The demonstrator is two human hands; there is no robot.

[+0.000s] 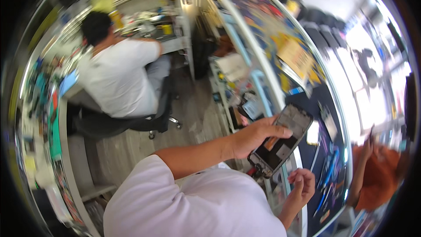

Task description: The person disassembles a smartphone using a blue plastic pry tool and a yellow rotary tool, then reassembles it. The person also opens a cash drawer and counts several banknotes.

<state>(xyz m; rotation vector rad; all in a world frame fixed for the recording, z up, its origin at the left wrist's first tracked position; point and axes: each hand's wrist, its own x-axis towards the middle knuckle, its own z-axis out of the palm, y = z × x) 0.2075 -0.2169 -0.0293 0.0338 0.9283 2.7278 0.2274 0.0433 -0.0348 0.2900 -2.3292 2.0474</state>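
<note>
My left hand point(252, 139) reaches across from the left and grips an opened smartphone point(285, 138). The thumb lies over the phone's exposed inside; the fingers behind it are hidden. Grey metal, a dark recess and a copper-coloured patch show within the phone's frame, and small parts sit at its lower end. Just below and to the right of the phone is my right hand point(302, 186), apart from it. Its fingers are curled in toward the thumb, and whatever they may hold is hidden.
A glass-edged counter point(322, 101) with a dark mat, tools, cables and a cardboard piece point(294, 57) runs along the right. Beyond it stands a person in orange point(379, 175). At left, another person in a white shirt point(118, 74) sits on a wheeled chair point(127, 125) by a cluttered bench.
</note>
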